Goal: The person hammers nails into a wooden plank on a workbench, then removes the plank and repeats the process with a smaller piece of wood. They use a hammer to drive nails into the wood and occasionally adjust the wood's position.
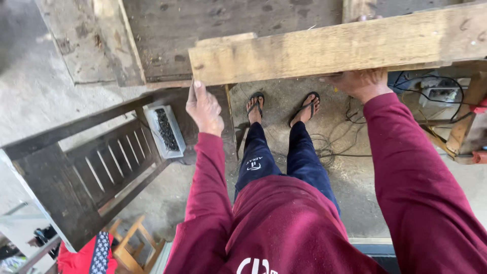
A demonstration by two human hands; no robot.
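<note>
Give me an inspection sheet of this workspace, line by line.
Surface: worn, stained wooden bench top.
Job's things: pale wooden plank across the bench edge.
Clutter: open box of dark nails on the concrete floor.
Hands: left hand at the plank's end; right hand under its edge.
Cables: black wires loose on the floor.
Surroundings: dark slatted frame, small wooden stool.
</note>
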